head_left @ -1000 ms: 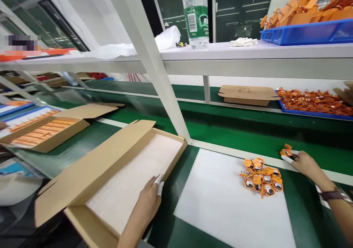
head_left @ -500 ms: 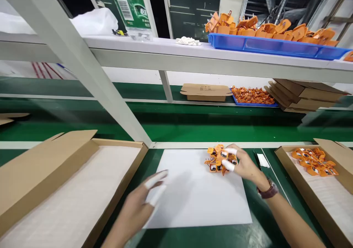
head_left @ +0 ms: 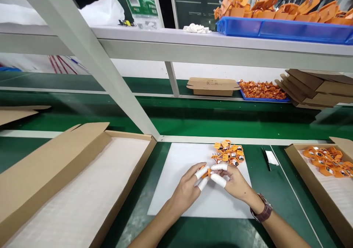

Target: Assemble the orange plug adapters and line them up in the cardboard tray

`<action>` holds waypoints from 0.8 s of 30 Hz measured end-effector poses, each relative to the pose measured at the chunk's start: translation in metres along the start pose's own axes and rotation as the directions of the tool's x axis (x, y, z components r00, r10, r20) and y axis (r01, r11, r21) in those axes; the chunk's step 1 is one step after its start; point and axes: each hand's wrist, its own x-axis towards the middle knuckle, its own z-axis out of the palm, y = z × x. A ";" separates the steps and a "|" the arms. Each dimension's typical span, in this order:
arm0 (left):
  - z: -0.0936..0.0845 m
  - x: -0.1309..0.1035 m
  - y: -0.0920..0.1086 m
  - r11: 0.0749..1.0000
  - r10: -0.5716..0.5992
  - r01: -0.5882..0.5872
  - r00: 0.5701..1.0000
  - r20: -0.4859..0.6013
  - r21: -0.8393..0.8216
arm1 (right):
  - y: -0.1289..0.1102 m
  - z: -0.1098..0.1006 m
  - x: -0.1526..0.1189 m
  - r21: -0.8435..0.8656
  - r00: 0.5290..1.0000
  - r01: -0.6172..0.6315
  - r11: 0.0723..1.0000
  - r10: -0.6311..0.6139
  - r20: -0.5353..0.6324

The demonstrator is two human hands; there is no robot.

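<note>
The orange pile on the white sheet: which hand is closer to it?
The right. The right hand is just on the near side of the orange pile; the left hand is farther off, nearer the wearer and to the pile's left.

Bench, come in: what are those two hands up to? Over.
Left hand pinching small orange piece, right hand at it too. Orange cluster just beyond, on white sheet. White-tipped fingers partly hide the piece.
</note>
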 end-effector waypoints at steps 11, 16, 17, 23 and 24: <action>0.021 -0.007 -0.012 0.713 -0.470 0.499 0.861 0.192 -0.492 | 0.016 0.012 -0.003 0.302 0.996 -0.072 0.951 0.087 -0.036; 0.015 -0.005 -0.011 0.610 -0.530 0.553 0.817 0.227 -0.567 | 0.009 0.009 -0.007 0.079 0.997 0.064 0.995 -0.061 -0.051; 0.014 -0.004 -0.011 0.614 -0.529 0.548 0.820 0.219 -0.569 | 0.008 0.008 -0.007 0.027 0.995 0.091 0.995 -0.089 -0.052; 0.013 -0.001 -0.009 0.690 -0.496 0.511 0.850 0.178 -0.513 | 0.007 0.008 -0.010 -0.104 0.983 0.164 0.981 -0.171 -0.063; 0.014 -0.001 -0.009 0.709 -0.493 0.508 0.853 0.171 -0.490 | 0.007 0.009 -0.011 -0.102 0.981 0.173 0.980 -0.181 -0.066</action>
